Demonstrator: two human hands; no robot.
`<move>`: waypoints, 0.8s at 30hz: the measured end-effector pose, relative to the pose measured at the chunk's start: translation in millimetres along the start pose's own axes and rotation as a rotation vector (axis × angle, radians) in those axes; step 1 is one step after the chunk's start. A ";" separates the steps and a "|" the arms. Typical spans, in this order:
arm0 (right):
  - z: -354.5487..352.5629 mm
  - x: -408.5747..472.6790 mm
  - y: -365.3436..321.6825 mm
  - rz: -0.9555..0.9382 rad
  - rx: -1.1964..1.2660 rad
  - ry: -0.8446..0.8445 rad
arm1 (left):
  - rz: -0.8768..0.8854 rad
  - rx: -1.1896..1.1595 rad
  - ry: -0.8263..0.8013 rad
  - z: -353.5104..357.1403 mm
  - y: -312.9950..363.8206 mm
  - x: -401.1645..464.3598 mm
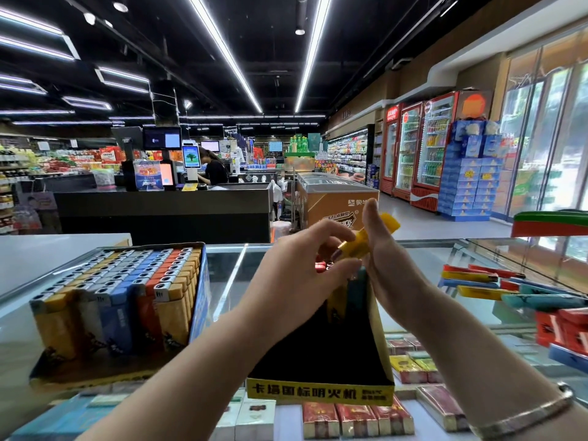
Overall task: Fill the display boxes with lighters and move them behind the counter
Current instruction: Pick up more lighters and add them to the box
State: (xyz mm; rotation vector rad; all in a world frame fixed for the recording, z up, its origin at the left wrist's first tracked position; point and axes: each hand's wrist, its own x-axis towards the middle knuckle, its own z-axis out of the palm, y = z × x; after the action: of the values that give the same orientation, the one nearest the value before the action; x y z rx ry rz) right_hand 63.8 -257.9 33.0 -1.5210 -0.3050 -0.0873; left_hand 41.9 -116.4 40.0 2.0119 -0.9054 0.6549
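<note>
A black display box with a yellow front strip (321,391) stands on the glass counter at centre, holding a few lighters at its far end. Both hands hover over that far end. My left hand (296,275) and my right hand (385,259) together grip a yellow lighter (366,241) above the box. A red lighter tip (320,266) shows under my left fingers. On the left a full display box (117,310) holds several rows of yellow, white, blue and orange lighters. Loose lighters (509,291) in red, yellow, blue and teal lie on the glass at right.
The glass counter (232,275) has cigarette packs beneath it. Red packs (563,332) sit at the right edge. Beyond are a black checkout counter (165,208) with a person at it, a chest freezer (337,198) and drink fridges (423,148).
</note>
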 end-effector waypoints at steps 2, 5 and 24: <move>0.2 0.6 0.3 -0.008 -0.048 0.030 | -0.124 -0.199 0.050 -1.7 -3.1 3.3; -2.2 3.6 -0.1 -0.058 -0.045 0.061 | -0.233 -0.448 0.139 -13.0 -6.5 7.6; -12.0 5.2 6.7 0.202 -0.111 0.243 | -0.043 0.398 -0.180 -6.2 -14.7 -0.3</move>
State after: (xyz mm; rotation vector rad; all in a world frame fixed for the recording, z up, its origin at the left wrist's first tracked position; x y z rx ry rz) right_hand 72.2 -268.8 27.6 -1.6245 0.0485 -0.1290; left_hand 52.6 -105.1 36.3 2.4705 -0.8841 0.6777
